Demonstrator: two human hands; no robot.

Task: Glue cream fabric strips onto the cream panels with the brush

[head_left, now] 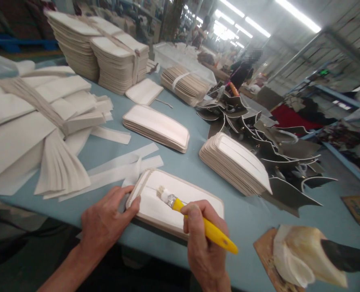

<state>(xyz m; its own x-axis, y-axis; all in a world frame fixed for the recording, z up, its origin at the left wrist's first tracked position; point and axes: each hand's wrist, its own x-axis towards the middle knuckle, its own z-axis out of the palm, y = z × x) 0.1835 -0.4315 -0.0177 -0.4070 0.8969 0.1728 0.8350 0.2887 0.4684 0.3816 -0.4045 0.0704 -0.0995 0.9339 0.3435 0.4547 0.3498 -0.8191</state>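
My right hand (204, 239) is closed round the yellow handle of a paintbrush (210, 230). White stuff coats its bristles, which are over the face of the top cream panel (158, 213). This panel, with rounded corners and a beige rim, lies on a low stack near the table's front edge. My left hand (110, 219) grips the left end of that stack, thumb on the near side and fingers at the corner. Just beyond it lie translucent white strips (119, 170). To the right a taller stack of similar panels (243, 162) leans in a fan.
Another panel stack (157, 125) and tied bundles (116, 61) stand farther back on the blue table (180, 166). Tied cream pieces (22, 117) spread at the left. Dark grey bag parts (268, 150) pile up at right. A glue-smeared container (301, 251) stands at front right.
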